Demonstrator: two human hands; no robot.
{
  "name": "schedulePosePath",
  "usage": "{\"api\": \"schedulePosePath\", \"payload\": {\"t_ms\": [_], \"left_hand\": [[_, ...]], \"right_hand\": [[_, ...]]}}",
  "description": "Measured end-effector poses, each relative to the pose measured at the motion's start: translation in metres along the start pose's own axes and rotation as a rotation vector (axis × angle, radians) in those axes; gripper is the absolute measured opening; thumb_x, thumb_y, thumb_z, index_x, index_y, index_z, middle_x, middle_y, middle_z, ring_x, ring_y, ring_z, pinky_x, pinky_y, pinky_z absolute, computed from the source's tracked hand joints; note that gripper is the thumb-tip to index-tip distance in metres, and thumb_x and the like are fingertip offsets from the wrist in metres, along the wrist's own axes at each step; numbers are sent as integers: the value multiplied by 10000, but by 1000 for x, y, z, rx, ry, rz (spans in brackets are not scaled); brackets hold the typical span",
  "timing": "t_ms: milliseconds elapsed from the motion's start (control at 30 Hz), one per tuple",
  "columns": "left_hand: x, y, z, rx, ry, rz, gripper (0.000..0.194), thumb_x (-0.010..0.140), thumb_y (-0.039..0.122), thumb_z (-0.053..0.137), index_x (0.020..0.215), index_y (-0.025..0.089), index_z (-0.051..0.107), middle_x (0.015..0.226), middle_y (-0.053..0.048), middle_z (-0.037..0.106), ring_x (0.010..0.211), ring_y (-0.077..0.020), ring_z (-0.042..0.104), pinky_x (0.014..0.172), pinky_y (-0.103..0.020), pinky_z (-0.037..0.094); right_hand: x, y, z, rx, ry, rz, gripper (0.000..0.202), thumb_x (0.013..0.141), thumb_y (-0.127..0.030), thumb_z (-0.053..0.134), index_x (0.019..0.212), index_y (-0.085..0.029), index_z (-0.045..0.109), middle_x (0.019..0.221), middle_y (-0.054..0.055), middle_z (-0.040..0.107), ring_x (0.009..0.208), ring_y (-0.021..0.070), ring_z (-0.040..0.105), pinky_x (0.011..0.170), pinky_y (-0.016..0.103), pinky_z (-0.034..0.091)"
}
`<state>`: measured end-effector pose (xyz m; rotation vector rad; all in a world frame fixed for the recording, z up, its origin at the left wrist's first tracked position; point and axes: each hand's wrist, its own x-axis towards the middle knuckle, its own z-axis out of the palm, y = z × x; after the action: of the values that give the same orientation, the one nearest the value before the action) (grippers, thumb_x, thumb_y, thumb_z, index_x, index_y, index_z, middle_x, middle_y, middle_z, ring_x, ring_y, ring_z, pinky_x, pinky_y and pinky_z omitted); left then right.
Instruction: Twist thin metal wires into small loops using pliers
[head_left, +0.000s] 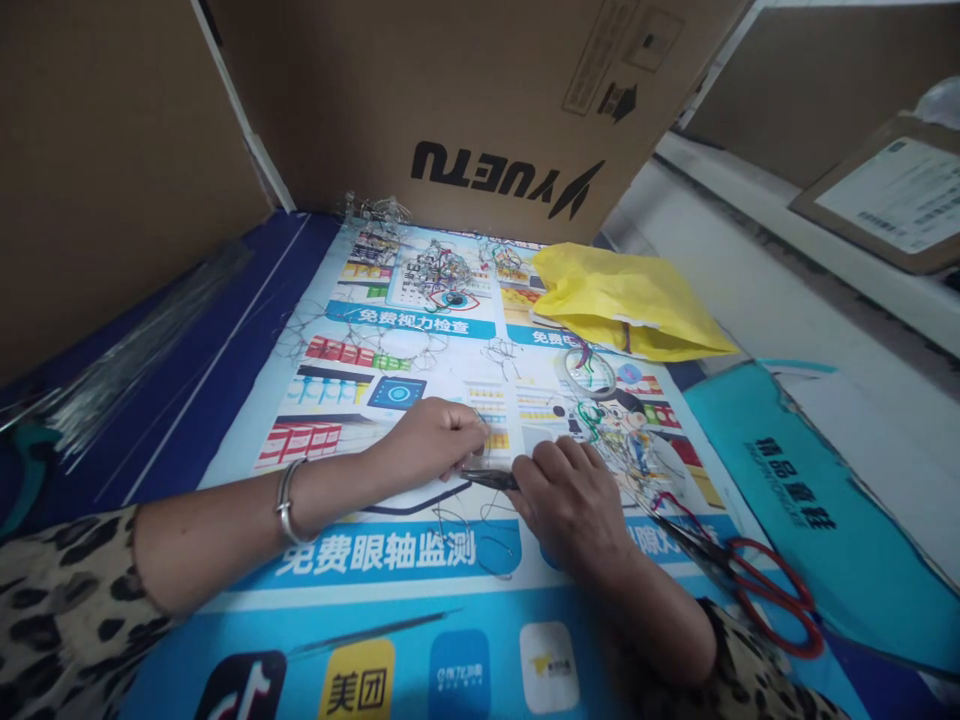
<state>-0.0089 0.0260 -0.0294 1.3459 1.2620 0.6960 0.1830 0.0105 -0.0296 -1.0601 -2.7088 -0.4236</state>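
Observation:
My right hand (pixel 574 500) is closed around a pair of dark pliers (pixel 489 479), whose jaws point left. Just left of the jaw tips, my left hand (pixel 431 440) is pinched on a thin wire (pixel 481 440), with a silver bracelet on its wrist. Loops of fine wire (pixel 480 530) hang below the pliers, over the printed sheet (pixel 555 610). The handles of the pliers are hidden inside my right hand.
Red-handled scissors (pixel 772 590) lie at the right beside a teal bag (pixel 810 500). Farther back are a yellow pouch (pixel 630 300), a tape roll (pixel 590 373) and tangled wire (pixel 442 270). Cardboard (pixel 480 90) stands behind; a wire bundle (pixel 135 350) lies left.

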Motion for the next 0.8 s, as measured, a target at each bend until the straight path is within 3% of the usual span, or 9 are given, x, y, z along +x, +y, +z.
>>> {"api": "schedulePosePath", "payload": {"t_ms": [300, 433, 500, 633, 800], "left_hand": [[-3, 6, 2, 59, -15, -5, 279, 785, 316, 492, 568, 151, 552, 433, 44, 497, 356, -53, 413, 380, -160, 334], [1, 5, -2, 57, 38, -24, 284, 793, 341, 484, 594, 152, 557, 437, 43, 491, 362, -56, 406, 379, -166, 330], [3, 4, -5, 48, 59, -24, 285, 793, 352, 485, 603, 153, 559, 445, 41, 498, 373, -59, 417, 388, -170, 336], [3, 1, -4, 13, 28, -1, 315, 803, 354, 471, 560, 157, 514, 422, 46, 489, 367, -58, 418, 394, -173, 327], [1, -1, 0, 46, 17, 37, 300, 812, 347, 462, 599, 155, 549, 412, 58, 479, 352, -53, 409, 401, -171, 326]], "right_hand": [[-2, 3, 0, -67, 57, -64, 163, 791, -196, 566, 642, -200, 501, 644, 29, 483, 654, 180, 359, 608, 329, 221], [-3, 3, -3, -36, 149, -136, 204, 801, -204, 567, 614, -208, 484, 583, 7, 452, 620, 169, 340, 594, 327, 212], [-3, 3, -5, -35, 177, -97, 212, 794, -214, 574, 602, -209, 483, 581, 9, 451, 621, 171, 342, 596, 326, 217], [0, 5, -6, -28, 93, 68, 161, 742, -254, 631, 638, -199, 522, 671, 38, 506, 694, 192, 386, 626, 317, 257], [4, 1, -1, 34, 0, 81, 179, 699, -295, 682, 670, -196, 536, 704, 38, 514, 717, 198, 395, 651, 310, 275]]}}
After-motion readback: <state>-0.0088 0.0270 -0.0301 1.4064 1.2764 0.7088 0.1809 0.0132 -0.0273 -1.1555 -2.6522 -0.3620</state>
